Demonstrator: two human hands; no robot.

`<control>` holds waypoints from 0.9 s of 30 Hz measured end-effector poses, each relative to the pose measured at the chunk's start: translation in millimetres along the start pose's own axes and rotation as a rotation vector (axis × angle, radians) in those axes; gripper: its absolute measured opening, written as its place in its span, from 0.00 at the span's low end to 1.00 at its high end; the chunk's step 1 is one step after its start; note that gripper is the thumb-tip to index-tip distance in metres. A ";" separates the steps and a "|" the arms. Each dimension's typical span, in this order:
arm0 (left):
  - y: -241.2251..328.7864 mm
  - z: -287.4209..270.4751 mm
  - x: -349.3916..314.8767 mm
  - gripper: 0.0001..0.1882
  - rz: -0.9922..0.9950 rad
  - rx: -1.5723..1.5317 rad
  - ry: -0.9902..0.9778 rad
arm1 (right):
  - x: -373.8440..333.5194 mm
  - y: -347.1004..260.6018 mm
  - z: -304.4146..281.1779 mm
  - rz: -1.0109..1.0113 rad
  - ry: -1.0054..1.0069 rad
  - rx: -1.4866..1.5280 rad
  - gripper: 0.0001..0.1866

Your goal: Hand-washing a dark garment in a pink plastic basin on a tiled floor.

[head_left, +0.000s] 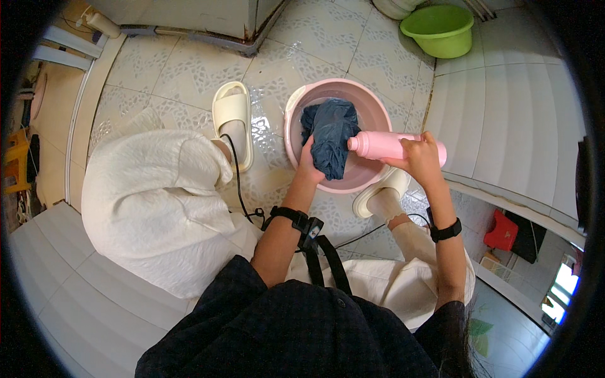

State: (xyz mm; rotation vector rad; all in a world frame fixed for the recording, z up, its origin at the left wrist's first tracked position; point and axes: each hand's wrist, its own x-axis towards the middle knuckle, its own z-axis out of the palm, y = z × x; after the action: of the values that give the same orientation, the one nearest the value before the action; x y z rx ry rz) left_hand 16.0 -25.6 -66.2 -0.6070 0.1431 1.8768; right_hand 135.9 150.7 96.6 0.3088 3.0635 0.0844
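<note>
With your left hand (pixel 307 165) gripping the crumpled dark-blue fabric (pixel 336 129) over the round pink plastic basin (pixel 377 108), upper centre, a slack or wet hold by your right hand (pixel 421 159), wrapped around the smooth pink cylindrical bottle (pixel 380 145) right of centre, could drop it.

Tiled floor (pixel 318 34), pink basin (pixel 373 112), cream slippers (pixel 231 108) on it

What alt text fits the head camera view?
A person's right hand holds a pink bottle tipped, its neck toward dark blue cloth gripped by the left hand, at a pink basin on a tiled floor. A green tub sits at upper right.
</note>
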 end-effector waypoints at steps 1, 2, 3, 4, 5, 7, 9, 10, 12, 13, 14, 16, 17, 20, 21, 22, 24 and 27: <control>0.1 -1.6 0.7 0.25 0.000 -0.001 0.000 | 0.3 -1.1 -0.1 -0.008 -0.001 -0.004 0.29; 0.3 -2.2 1.2 0.25 -0.003 -0.015 -0.010 | 1.2 -2.1 -0.2 -0.009 -0.002 -0.005 0.29; 0.5 -2.9 1.7 0.24 -0.006 -0.030 -0.021 | 2.3 -2.9 -0.3 -0.019 -0.001 -0.015 0.29; 0.8 -3.8 2.0 0.24 -0.005 -0.031 -0.021 | 3.0 -3.4 -0.4 -0.029 0.000 -0.024 0.29; 0.8 -3.8 2.2 0.24 -0.011 -0.030 -0.020 | 2.9 -3.1 -0.3 -0.028 -0.001 -0.024 0.29; 0.3 -4.3 1.9 0.24 -0.017 -0.030 -0.017 | 2.5 -2.7 -0.1 -0.027 -0.017 -0.028 0.29; 0.3 -3.7 0.8 0.24 -0.015 -0.039 0.026 | 2.7 -3.3 0.0 -0.018 -0.021 -0.015 0.29; 0.7 -3.3 0.9 0.24 -0.014 -0.040 0.026 | 2.7 -3.9 0.1 -0.008 -0.026 -0.001 0.30; 0.0 -5.4 3.9 0.24 -0.020 -0.078 0.001 | 1.2 -5.0 -2.0 -0.007 -0.048 0.005 0.29; -0.4 -6.8 4.9 0.24 -0.022 -0.079 0.001 | 0.6 -5.4 -2.6 -0.006 -0.069 0.012 0.29; -0.3 -8.8 5.7 0.24 -0.026 -0.081 0.006 | 1.3 -5.3 -2.1 -0.006 -0.069 0.013 0.29; -0.4 -12.6 8.0 0.24 -0.033 -0.082 0.012 | 3.2 -4.7 -1.1 0.011 -0.032 0.012 0.29; 0.9 -13.8 8.3 0.24 -0.040 -0.097 0.003 | 4.3 -6.4 -2.5 0.009 -0.032 0.014 0.29; 1.3 -14.5 8.3 0.24 -0.036 -0.097 -0.007 | 5.3 -7.3 -7.1 -0.010 -0.057 0.007 0.29; 0.0 -12.8 8.4 0.24 -0.027 -0.082 -0.009 | 3.3 -3.5 -7.1 0.028 -0.041 0.056 0.29; -1.3 -10.9 8.6 0.24 -0.029 -0.084 -0.009 | 2.1 -1.2 -7.3 0.066 -0.025 0.105 0.29; -1.1 -9.6 7.3 0.24 0.015 -0.047 0.000 | 2.8 -3.8 -10.0 0.057 -0.035 0.081 0.29; 0.5 -10.2 4.8 0.24 -0.020 -0.038 -0.014 | 4.0 -2.5 -15.5 0.093 -0.068 0.102 0.29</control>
State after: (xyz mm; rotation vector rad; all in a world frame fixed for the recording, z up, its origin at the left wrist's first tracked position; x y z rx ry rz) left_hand 17.7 -25.6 -77.4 -0.6191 0.0915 1.8674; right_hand 130.5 148.2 111.7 0.4496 2.9907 -0.0772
